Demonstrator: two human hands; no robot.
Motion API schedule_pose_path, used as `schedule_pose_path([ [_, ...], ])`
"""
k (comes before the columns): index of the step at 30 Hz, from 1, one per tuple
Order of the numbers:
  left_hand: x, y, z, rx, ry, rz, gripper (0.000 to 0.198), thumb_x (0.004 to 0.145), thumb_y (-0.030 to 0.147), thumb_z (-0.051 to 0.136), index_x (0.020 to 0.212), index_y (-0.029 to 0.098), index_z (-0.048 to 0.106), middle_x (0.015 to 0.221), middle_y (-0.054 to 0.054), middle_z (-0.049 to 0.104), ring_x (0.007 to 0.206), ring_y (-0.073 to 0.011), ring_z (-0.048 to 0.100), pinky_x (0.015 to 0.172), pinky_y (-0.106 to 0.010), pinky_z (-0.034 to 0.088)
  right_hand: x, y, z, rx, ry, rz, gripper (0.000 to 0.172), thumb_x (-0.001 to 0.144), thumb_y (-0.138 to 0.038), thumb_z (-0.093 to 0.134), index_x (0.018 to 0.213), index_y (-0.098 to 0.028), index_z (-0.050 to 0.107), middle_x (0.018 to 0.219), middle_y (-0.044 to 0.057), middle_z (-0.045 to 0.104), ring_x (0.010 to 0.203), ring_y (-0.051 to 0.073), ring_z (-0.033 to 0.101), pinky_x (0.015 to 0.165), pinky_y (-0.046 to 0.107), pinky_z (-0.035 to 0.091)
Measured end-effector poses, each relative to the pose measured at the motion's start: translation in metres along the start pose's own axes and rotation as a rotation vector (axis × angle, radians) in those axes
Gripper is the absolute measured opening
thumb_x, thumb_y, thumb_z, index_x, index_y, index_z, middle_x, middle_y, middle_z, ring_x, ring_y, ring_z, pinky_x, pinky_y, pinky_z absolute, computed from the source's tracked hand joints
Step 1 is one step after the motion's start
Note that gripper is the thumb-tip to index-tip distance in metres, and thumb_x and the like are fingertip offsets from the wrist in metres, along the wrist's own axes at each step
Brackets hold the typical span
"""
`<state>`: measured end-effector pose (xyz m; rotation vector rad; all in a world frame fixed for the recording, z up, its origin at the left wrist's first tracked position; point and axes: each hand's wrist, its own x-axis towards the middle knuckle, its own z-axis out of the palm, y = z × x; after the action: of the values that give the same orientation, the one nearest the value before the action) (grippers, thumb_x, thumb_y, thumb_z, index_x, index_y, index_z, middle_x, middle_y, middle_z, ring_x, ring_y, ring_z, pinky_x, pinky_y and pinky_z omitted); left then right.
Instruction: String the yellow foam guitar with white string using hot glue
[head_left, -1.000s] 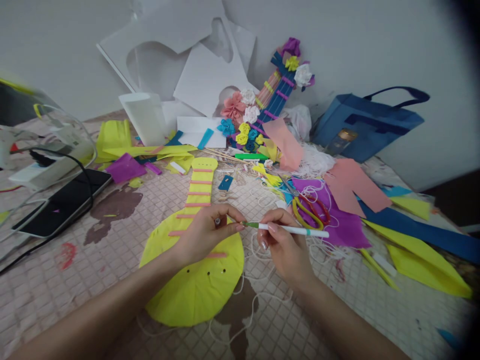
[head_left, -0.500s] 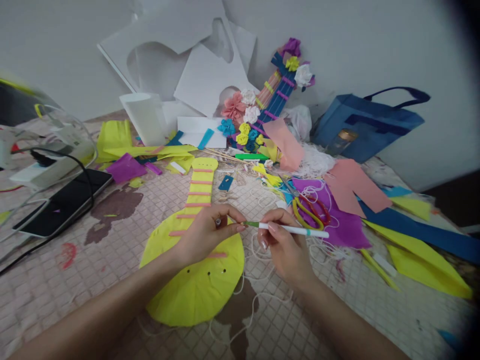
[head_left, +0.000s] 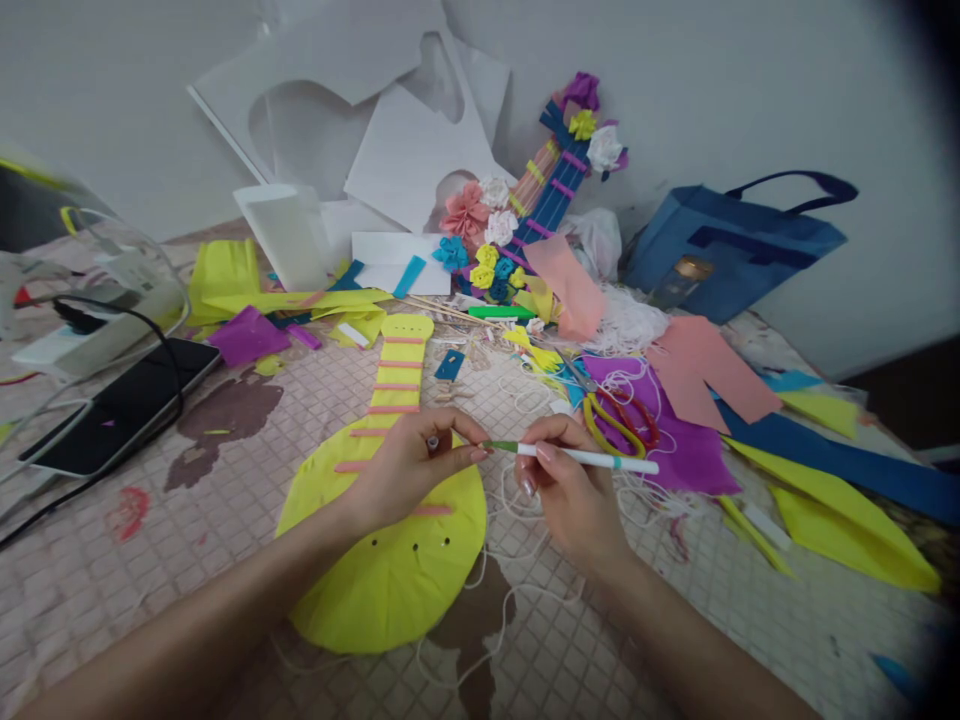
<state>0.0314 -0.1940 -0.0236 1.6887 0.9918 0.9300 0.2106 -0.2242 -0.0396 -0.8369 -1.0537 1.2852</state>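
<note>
My right hand [head_left: 564, 488] grips a white pen with a green tip [head_left: 592, 458], held level and pointing left. My left hand [head_left: 411, 464] is pinched at the pen's green tip, fingers pressed together over something too small to make out. Both hands hover just above a yellow paper guitar shape [head_left: 390, 560] with pink strips across its neck, lying flat on the tiled mat. White string [head_left: 517, 540] loops under and around my right hand.
Scissors with yellow and red handles [head_left: 616, 420] lie on purple paper right of my hands. A black tablet [head_left: 120, 405] with cables sits at left. White foam boards [head_left: 390, 140], a flower-covered paper guitar [head_left: 540, 190] and a blue bag [head_left: 731, 245] stand at the back. Paper scraps lie all around.
</note>
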Motion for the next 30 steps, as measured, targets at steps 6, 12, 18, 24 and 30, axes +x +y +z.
schedule_pose_path([
  [6,-0.0004,0.0018,0.0002,-0.014,-0.009,-0.005,0.01,0.08,0.025,0.065,0.079,0.015,0.066,0.059,0.005,0.052,0.05,-0.0067,0.034,0.046,-0.021,0.026,-0.0001,-0.0004,0.0015,0.005,0.02,-0.016,0.007,0.082,-0.026,0.062,0.078,-0.021,0.065,0.062,-0.005,0.056,0.051,0.007,0.047,0.047,0.021,0.035],
  [12,-0.0006,0.0008,0.0,-0.009,-0.01,-0.009,0.01,0.08,0.025,0.065,0.079,0.015,0.066,0.059,0.005,0.051,0.05,-0.0067,0.034,0.046,-0.021,0.025,-0.0001,-0.0005,0.0004,-0.004,0.009,-0.003,0.007,0.083,-0.026,0.061,0.078,-0.022,0.065,0.062,-0.005,0.055,0.052,0.007,0.047,0.047,0.021,0.035],
  [18,-0.0001,0.0001,0.001,-0.013,-0.011,-0.01,0.009,0.079,0.025,0.066,0.079,0.015,0.066,0.061,0.004,0.053,0.051,-0.0071,0.036,0.047,-0.021,0.026,-0.001,0.0005,0.0,-0.007,-0.002,-0.003,0.007,0.084,-0.026,0.061,0.08,-0.022,0.065,0.063,-0.004,0.056,0.052,0.007,0.048,0.047,0.021,0.036],
  [24,-0.0003,0.0006,0.0009,0.006,-0.015,-0.016,0.009,0.079,0.025,0.065,0.078,0.015,0.066,0.058,0.004,0.051,0.05,-0.0071,0.034,0.047,-0.021,0.026,-0.0017,-0.001,0.0009,-0.017,-0.027,0.018,0.008,0.085,-0.027,0.061,0.081,-0.021,0.064,0.062,-0.004,0.056,0.052,0.008,0.048,0.047,0.02,0.037],
  [30,-0.0007,0.0002,0.0002,-0.002,-0.01,-0.005,0.009,0.08,0.024,0.065,0.08,0.016,0.066,0.062,0.003,0.055,0.052,-0.0074,0.037,0.048,-0.021,0.028,-0.0016,-0.0009,0.0008,-0.035,-0.012,0.003,0.008,0.084,-0.026,0.06,0.079,-0.02,0.064,0.06,-0.004,0.055,0.051,0.009,0.047,0.046,0.022,0.036],
])
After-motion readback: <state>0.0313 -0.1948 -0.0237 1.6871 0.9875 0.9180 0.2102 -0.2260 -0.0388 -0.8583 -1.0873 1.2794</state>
